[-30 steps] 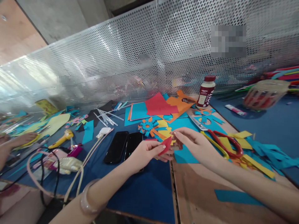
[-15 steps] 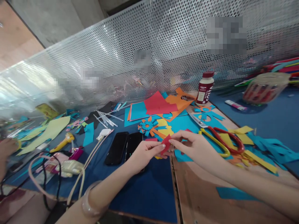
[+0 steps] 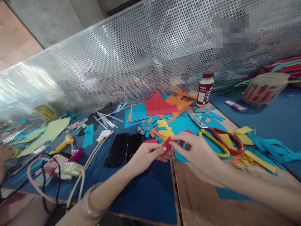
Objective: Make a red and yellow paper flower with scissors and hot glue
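Note:
A small piece of red paper [image 3: 166, 146] is pinched between my two hands above the table. My left hand [image 3: 150, 154] grips its lower left side, thumb on top. From the right, the fingertips of my right hand [image 3: 190, 144] hold the paper's upper edge. Just beyond lies a blue and orange paper flower [image 3: 148, 126] beside yellow paper scraps [image 3: 165, 125]. Two black phones [image 3: 117, 149] rest left of my hands. Scissors with red and yellow handles [image 3: 219, 141] lie open to the right, partly over blue paper.
A Costa bottle [image 3: 205, 89] stands near the perforated metal screen [image 3: 117, 56]. Red, blue and orange sheets [image 3: 160, 105] are stacked behind my hands. At the left are glue guns [image 3: 63, 144], cables [image 3: 80, 185] and another person's hand [image 3: 6, 153]. A clear jar [image 3: 265, 89] sits at right.
The view has shifted very slightly. Both hands keep their pinch on the red paper with hardly any movement. At the far left, the other person's hand has moved a little.

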The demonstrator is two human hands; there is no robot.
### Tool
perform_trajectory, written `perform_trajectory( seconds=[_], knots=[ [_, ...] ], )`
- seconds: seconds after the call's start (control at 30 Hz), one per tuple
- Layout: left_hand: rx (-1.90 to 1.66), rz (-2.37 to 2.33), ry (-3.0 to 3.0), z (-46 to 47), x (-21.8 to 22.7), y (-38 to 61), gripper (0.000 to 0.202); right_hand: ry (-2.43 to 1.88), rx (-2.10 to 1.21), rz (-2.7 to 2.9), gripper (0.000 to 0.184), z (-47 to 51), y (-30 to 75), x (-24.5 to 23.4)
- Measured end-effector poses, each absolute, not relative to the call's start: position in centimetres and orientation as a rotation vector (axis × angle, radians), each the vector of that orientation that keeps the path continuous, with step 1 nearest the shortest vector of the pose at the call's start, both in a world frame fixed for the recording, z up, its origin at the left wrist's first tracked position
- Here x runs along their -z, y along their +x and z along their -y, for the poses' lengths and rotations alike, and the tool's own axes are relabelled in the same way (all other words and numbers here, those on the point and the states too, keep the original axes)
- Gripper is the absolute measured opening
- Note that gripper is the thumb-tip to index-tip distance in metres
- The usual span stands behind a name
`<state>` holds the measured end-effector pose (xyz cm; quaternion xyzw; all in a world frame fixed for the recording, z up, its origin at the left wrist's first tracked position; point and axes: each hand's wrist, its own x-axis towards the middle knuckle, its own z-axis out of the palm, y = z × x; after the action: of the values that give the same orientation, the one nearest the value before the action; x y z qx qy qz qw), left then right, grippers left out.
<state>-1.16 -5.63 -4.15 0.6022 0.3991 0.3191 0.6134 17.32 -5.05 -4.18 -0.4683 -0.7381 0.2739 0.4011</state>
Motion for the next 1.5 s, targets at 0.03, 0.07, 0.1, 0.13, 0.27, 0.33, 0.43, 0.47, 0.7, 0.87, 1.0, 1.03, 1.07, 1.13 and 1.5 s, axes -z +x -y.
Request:
perform_trajectory(
  seconds=[0.03,0.07,0.1,0.13,0.27,0.33,0.43,0.47,0.7,0.87,1.0,1.03,1.07,1.13,1.5],
  knots=[
    [-0.732,-0.918,1.395,5.6,4.2,-1.1,0.035,-1.188,-0.695,1.865,0.015,5.1,17.3,4.1],
    [-0.729,-0.916,1.402,5.6,4.2,-1.1,0.034,-1.191,-0.706,1.863,0.015,5.2,17.4,4.0],
    [-0.73,-0.915,1.41,5.7,4.2,-1.1,0.034,-1.191,-0.727,1.86,0.015,5.3,17.4,3.9],
    [-0.731,-0.916,1.42,5.7,4.2,-1.1,0.035,-1.192,-0.754,1.853,0.016,5.4,17.5,3.8],
    [-0.713,-0.934,1.449,5.6,4.2,-1.2,0.035,-1.222,-0.976,1.78,0.022,5.4,17.6,3.5],
    [-0.702,-0.939,1.449,5.6,4.1,-1.2,0.036,-1.222,-1.089,1.737,0.023,5.3,17.6,3.4],
    [-0.727,-0.935,1.433,5.5,4.2,-1.2,0.035,-1.167,-1.144,1.712,0.021,5.1,17.6,3.6],
    [-0.742,-0.94,1.431,5.5,4.3,-1.2,0.034,-1.15,-1.146,1.709,0.021,5.1,17.5,3.7],
    [-0.838,-1.138,1.597,4.7,4.2,-2.1,0.038,-1.142,-1.153,1.631,0.022,4.6,17.8,3.4],
    [-1.161,-1.759,2.196,0.0,3.9,-5.0,0.035,-1.255,-1.115,1.63,0.02,0.0,18.2,2.4],
    [-0.822,-2.05,2.168,-4.1,5.2,-6.7,0.071,-1.267,-1.172,1.678,0.02,-3.7,17.4,2.9],
    [-0.751,-2.021,2.123,-4.8,5.5,-6.9,0.074,-1.254,-1.193,1.681,0.02,-4.3,17.1,3.1],
    [-0.726,-1.969,2.079,-5.4,5.8,-7.1,0.075,-1.234,-1.221,1.692,0.02,-4.7,16.7,3.3],
    [-0.783,-1.84,2.011,-6.2,6.3,-7.3,0.074,-1.184,-1.231,1.715,0.02,-5.4,16.2,3.6],
    [-0.939,-1.693,1.858,-6.4,7.5,-7.1,0.089,-1.127,-1.149,1.601,0.019,-10.3,14.4,4.0]
  ],
)
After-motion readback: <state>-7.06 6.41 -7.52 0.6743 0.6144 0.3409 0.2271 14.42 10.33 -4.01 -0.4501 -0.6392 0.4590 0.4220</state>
